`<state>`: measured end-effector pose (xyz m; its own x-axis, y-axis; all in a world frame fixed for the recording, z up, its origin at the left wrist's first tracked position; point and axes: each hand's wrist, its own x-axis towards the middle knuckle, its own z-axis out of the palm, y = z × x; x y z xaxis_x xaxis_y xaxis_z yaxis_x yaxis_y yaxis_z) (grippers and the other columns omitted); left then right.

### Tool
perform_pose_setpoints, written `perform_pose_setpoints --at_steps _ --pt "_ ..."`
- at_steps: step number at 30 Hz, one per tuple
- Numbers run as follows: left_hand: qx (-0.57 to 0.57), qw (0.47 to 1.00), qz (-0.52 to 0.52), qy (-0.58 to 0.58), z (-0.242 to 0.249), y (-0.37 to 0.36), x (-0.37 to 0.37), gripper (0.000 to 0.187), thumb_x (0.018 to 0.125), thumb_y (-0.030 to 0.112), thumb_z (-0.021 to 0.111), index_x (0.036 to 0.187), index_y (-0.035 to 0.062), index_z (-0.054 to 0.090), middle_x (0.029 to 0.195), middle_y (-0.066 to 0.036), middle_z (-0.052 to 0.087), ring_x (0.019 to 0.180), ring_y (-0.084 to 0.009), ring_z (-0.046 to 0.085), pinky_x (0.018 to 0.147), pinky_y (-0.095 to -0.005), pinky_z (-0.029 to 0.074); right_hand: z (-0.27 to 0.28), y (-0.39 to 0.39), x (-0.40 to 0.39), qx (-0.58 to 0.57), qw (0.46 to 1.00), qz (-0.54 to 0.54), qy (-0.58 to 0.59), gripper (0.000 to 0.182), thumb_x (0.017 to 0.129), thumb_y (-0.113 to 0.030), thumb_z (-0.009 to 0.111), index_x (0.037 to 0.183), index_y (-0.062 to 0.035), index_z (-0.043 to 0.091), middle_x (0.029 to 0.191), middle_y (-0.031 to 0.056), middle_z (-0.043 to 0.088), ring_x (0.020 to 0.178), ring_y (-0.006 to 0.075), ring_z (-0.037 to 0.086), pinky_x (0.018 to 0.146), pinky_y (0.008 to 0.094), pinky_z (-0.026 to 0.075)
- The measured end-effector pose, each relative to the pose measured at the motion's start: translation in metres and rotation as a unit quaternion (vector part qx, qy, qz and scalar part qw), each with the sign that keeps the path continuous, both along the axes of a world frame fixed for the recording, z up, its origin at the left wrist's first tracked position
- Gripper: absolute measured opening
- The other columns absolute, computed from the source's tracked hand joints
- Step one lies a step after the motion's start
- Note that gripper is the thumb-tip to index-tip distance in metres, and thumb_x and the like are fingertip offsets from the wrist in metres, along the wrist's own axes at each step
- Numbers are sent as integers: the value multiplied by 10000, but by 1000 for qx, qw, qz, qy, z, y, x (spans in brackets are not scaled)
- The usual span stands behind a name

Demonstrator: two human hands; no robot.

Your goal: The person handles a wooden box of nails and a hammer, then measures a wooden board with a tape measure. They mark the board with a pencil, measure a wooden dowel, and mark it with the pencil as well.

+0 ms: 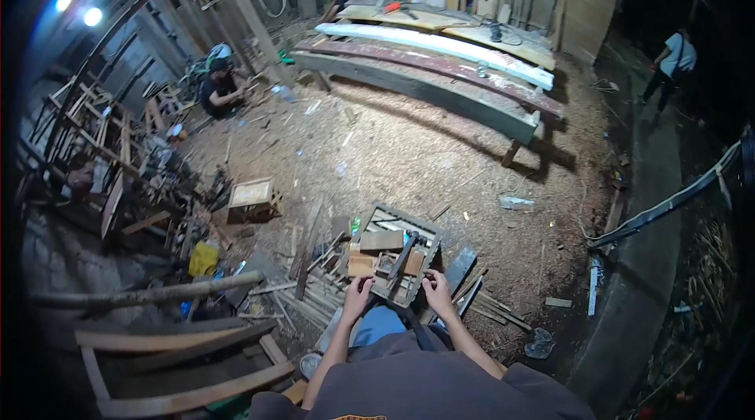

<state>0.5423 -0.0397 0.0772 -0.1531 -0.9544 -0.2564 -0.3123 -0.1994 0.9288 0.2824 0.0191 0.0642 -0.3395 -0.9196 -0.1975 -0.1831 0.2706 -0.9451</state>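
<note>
Wooden frame's (408, 217) just past left hand (358, 294) and right hand (436, 288), hammer (404, 254) on it pointing away, neither clearly closer; can't tell if either grip's holding anything tbh.

Two lamps (93, 16) glare at your upper left with a blue haze. The white beam (436, 49) looks nearly blown out, the shaving-covered floor (409, 156) is brightest mid-view, and a long shadow lies below the grey beam (417, 92). Around your left hand (359, 295) and right hand (437, 289), dimmer light softens detail. The path (653, 176) on your right lies in gloom; straight lines bow, and black vignetting swallows the corners.
</note>
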Motion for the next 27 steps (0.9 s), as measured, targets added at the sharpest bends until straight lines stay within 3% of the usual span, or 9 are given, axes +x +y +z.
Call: perform_pose_setpoints --at_steps 6,11,16,21,22,24,27 --pt "17 999 44 -13 29 73 -2 278 1110 214 582 1265 -2 665 1177 -73 737 1074 -155 668 979 -306 513 -2 15 -16 -38 997 64 28 279 1013 -128 649 1271 -29 682 1201 155 670 987 236 713 882 356 574" --pt "18 999 15 -32 42 74 -5 267 1106 171 579 1276 -20 655 1186 -102 735 1111 -170 671 1024 -317 511 8 31 -24 -26 997 21 -68 277 1005 -116 656 1267 -37 695 1213 139 631 948 234 699 863 356 567" --pt "-11 999 -19 -47 51 47 -26 287 1094 201 601 1273 -10 679 1186 -107 760 1070 -168 707 975 -314 537 2 44 -30 -67 996 -27 -42 287 1002 -112 655 1282 -57 694 1207 139 634 964 231 693 853 356 565" --pt "9 995 -91 -30 47 1 -38 288 1101 203 600 1288 -3 672 1150 -83 758 1023 -139 695 897 -286 544 -11 44 -31 -26 994 -97 -42 274 997 -107 653 1263 -53 695 1204 141 651 967 242 701 853 357 570" --pt "12 993 -109 -32 45 -10 -37 288 1101 203 600 1288 -3 672 1150 -83 758 1023 -139 695 897 -286 544 -14 41 -28 -24 993 -112 -31 269 998 -107 653 1258 -50 694 1200 140 655 964 241 702 852 357 571" --pt "36 987 -154 -41 39 -38 -30 273 1111 173 579 1291 -17 654 1208 -116 741 1165 -185 682 1042 -321 510 -18 36 -20 -39 987 -153 6 265 995 -103 654 1251 -46 695 1166 132 668 928 239 680 822 360 570" --pt "35 977 -206 -47 18 -91 -13 277 1112 191 585 1278 -19 655 1189 -92 741 1146 -159 675 1023 -306 511 -27 25 6 -26 979 -202 16 266 994 -102 653 1250 -44 696 1165 128 667 929 234 670 813 359 569"
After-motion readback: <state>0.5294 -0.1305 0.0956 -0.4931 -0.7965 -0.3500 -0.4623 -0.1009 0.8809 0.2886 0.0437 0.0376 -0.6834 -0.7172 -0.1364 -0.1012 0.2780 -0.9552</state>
